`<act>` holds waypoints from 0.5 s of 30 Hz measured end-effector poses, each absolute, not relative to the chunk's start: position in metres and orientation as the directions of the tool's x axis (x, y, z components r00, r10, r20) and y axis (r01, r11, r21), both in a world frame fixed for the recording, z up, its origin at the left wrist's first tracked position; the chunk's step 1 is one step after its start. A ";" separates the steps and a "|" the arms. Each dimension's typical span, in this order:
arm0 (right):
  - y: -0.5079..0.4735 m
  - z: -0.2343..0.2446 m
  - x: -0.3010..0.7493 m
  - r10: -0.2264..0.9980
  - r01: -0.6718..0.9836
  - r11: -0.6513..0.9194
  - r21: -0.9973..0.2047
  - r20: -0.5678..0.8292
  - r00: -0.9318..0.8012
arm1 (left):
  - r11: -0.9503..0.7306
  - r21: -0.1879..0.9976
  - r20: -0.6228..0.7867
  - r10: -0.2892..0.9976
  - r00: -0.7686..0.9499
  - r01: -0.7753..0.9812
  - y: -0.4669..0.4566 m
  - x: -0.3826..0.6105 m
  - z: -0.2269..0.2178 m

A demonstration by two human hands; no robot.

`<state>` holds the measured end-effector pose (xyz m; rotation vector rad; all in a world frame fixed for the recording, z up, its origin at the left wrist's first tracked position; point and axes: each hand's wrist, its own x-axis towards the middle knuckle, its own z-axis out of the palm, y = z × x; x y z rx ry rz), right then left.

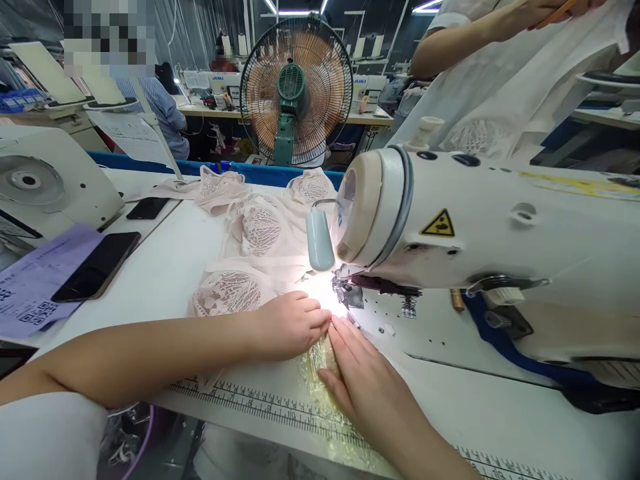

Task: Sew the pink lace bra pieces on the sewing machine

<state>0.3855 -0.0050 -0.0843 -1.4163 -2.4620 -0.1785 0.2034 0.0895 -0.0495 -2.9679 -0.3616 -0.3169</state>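
My left hand [290,325] rests with curled fingers on pale pink lace fabric [230,293], pressing it flat close to the needle area [345,293] of a white sewing machine [480,227]. My right hand [357,373] lies flat, fingers straight, on a strip of yellowish lace [320,387] that runs toward the presser foot. Both hands touch at the fingertips under the machine's bright lamp. Several more pink lace bra pieces [260,227] trail away behind the needle.
Two black phones [97,265] [147,209] and a purple paper [30,283] lie at left beside another machine [45,180]. A standing fan [296,90] is behind the table. A person [480,40] holds white fabric at top right. A printed ruler [260,400] edges the table.
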 end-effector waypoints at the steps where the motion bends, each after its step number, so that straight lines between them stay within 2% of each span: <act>1: -0.004 -0.084 0.385 0.825 0.863 0.505 -0.032 0.312 -0.471 | -0.960 -0.107 0.237 0.229 0.944 0.260 0.091 0.202 -0.051; 8: -0.004 -0.086 0.381 0.818 0.870 0.493 -0.012 0.347 -0.459 | -0.963 -0.186 0.254 0.143 0.957 0.193 0.118 0.197 -0.052; 15: -0.004 -0.083 0.383 0.831 0.870 0.489 -0.058 0.335 -0.445 | -0.956 -0.221 0.216 0.144 0.966 0.192 0.132 0.204 -0.047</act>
